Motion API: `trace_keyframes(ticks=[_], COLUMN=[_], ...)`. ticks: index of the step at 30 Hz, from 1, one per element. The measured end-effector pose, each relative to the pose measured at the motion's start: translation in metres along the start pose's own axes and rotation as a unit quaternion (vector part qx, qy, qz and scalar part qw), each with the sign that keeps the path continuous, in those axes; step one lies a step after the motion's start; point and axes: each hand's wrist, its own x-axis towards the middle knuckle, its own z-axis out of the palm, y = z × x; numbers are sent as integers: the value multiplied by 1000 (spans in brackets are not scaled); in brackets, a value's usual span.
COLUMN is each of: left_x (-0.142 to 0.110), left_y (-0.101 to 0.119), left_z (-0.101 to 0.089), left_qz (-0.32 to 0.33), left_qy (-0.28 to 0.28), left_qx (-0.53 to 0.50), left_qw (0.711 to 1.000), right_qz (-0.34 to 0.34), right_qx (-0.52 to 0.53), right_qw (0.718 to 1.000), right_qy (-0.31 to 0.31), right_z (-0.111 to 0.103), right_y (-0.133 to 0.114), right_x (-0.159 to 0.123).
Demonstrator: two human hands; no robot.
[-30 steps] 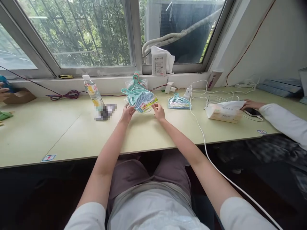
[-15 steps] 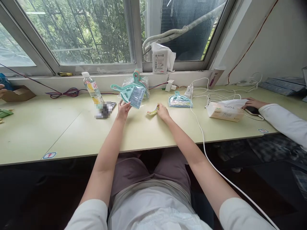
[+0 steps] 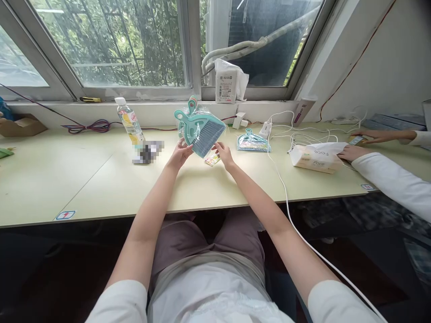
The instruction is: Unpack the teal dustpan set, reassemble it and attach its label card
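A teal dustpan and brush set [image 3: 198, 128] in clear plastic wrap is tilted above the desk, its grey bristles facing down to the right. My left hand [image 3: 181, 154] is closed on its lower left edge. At the bristles' lower right edge, my right hand [image 3: 224, 154] pinches the set between bent fingers, though the exact contact is partly hidden. Just below those fingertips lies a small colourful card [image 3: 213, 159], partly covered by the brush. Behind the held set, more wrapped dustpan sets [image 3: 192, 104] stand against the wall. Another wrapped set [image 3: 253, 141] lies to the right.
A drink bottle [image 3: 129, 121] stands left, beside a blurred flat object [image 3: 146, 153]. White cables [image 3: 313, 137] and a tissue pack [image 3: 316, 158] lie right. A white cable crosses the desk edge. Another person's hands [image 3: 353, 152] reach in there, one at the tissue.
The dustpan set has moved right and turned towards me. My right hand has left the card and come up to the brush edge. The other person's second hand has appeared.
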Motion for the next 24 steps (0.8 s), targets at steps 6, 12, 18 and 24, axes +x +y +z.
trace_keyframes(ticks=[6, 12, 18, 24], left_x=[-1, -3, 9, 14], left_y=[1, 5, 0, 5], left_z=[4, -5, -24, -32], left_qz=[-13, -70, -90, -22], left_qy=[20, -49, 73, 176], left_qx=[-12, 34, 61, 43], left_qw=[1000, 996, 991, 983], right_qz=[24, 68, 67, 56], right_qx=[174, 253, 202, 195], right_qw=[984, 964, 976, 977], right_qy=[30, -47, -35, -57], right_z=[-11, -2, -4, -3], right_y=[-9, -5, -6, -10], right_x=[5, -2, -4, -7])
